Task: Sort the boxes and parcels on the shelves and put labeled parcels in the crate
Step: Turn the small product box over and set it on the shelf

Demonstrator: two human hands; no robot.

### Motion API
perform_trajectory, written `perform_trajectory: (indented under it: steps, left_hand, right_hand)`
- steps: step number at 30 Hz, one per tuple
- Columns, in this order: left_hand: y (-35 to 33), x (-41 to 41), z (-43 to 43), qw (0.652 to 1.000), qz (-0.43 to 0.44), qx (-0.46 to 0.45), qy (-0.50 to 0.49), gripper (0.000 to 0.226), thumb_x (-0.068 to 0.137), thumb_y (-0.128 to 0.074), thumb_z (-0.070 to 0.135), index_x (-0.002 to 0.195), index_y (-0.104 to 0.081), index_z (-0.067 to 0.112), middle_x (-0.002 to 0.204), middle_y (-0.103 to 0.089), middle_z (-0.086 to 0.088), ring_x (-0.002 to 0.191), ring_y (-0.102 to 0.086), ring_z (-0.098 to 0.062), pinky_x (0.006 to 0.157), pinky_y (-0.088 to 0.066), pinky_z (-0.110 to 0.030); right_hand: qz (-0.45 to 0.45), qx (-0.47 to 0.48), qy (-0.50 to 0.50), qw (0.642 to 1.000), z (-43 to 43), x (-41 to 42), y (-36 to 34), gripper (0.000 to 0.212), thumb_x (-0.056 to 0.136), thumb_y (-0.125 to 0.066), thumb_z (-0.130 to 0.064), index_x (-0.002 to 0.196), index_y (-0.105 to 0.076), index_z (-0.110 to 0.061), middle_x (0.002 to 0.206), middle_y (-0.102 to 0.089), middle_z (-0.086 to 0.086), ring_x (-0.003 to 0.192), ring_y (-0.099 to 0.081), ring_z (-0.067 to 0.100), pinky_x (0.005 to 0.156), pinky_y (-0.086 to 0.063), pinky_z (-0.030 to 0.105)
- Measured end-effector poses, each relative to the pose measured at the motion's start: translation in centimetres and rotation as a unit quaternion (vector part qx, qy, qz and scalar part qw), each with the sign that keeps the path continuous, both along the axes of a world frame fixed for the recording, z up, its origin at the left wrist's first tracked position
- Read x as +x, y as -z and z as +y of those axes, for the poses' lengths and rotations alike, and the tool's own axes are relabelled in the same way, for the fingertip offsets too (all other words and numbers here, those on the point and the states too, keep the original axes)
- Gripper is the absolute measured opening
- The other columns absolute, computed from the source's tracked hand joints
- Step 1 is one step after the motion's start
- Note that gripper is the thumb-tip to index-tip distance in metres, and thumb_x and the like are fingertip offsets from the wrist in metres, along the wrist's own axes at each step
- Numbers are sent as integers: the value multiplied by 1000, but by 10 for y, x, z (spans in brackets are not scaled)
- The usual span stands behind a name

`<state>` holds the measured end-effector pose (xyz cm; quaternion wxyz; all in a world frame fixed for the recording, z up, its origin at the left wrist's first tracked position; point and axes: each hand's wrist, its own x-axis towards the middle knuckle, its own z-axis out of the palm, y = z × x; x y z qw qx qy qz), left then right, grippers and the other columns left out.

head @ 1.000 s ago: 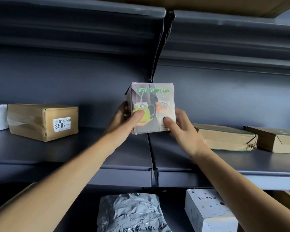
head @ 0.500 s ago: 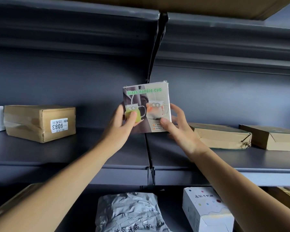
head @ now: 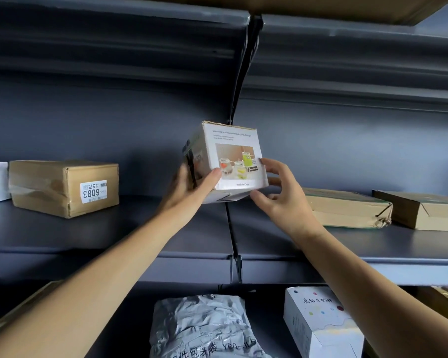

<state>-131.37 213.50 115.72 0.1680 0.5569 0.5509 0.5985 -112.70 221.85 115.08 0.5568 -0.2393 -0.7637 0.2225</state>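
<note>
Holding a tilted box above the shelf: left hand and right hand, fingers clamped on its sides.

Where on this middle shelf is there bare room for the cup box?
Widest bare patch: shelf between the labelled brown box and the centre seam, under the left hand. Narrower one: seam to flat parcel, under the right hand. Both lie below the cup box. Right end is crowded: that parcel and another box sit close together.
</note>
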Motion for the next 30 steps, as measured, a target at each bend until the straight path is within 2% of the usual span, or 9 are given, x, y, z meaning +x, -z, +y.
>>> perform_trajectory:
  steps: [4,7,10,12,15,17,21,27,30]
  left_hand:
    - [-9,-16,18,996,-66,-58,27,64,78,-65,69,134,-45,44,126,-64,17,96,-62,-8,92,-49,-36]
    - [-20,-8,11,988,-132,-45,71,55,91,-64,38,139,-52,12,140,-56,-10,118,-57,-32,102,-44,-43]
    - [-21,7,2,981,-176,4,76,44,83,-49,46,119,-64,26,112,-73,0,111,-64,-24,94,-53,-47]
    - [-13,-1,1,972,-207,28,110,38,91,-40,42,116,-64,25,111,-73,-1,106,-65,-23,90,-54,-52]
    - [-16,-8,11,958,-271,7,93,30,100,-33,22,112,-59,15,111,-69,-12,102,-65,-27,89,-53,-58]
    - [-14,-8,14,961,-267,-10,65,26,100,-33,16,103,-58,13,101,-67,-15,95,-65,-29,90,-53,-58]
    - [-13,-11,19,965,-260,-30,29,26,102,-32,16,97,-58,15,94,-66,-14,88,-66,-28,83,-57,-52]
    - [-14,-10,17,966,-254,-14,40,25,101,-35,18,97,-60,15,95,-67,-10,89,-66,-23,77,-57,-44]
    - [-14,-8,15,972,-225,3,61,24,101,-40,31,96,-62,22,94,-65,-3,85,-62,-18,72,-57,-41]
  right_hand:
    - [13,9,-14,1000,-1,0,-1,55,87,-69,0,134,-48,-20,128,-58,-7,103,-61,8,84,-51,17]
    - [0,-2,-32,999,-3,-1,-1,50,89,-69,-2,129,-49,-24,128,-60,-8,103,-61,2,82,-49,13]
    - [-41,-17,-31,999,0,-1,0,44,92,-69,-19,128,-48,-34,128,-60,-9,110,-60,-3,90,-45,10]
    - [-56,-46,-44,996,2,-1,1,48,94,-66,-27,134,-44,-41,130,-58,-9,111,-60,-2,92,-45,11]
    - [-50,-43,-61,996,2,0,0,53,96,-64,-18,139,-43,-40,131,-57,-8,96,-61,-7,92,-49,18]
    - [-51,-31,-64,996,-1,0,0,54,96,-63,-12,142,-44,-33,133,-55,-8,94,-60,-8,96,-51,27]
    - [-47,-11,-50,998,-8,1,-2,53,94,-63,-4,140,-44,-22,129,-56,-10,84,-63,-8,78,-46,8]
    - [-60,16,25,998,-11,2,-3,49,93,-67,-12,135,-47,-25,132,-55,-1,82,-60,-8,70,-39,0]
    - [-42,-5,56,998,-4,0,-2,45,94,-65,-27,136,-49,-28,134,-46,-5,93,-63,8,85,-51,16]
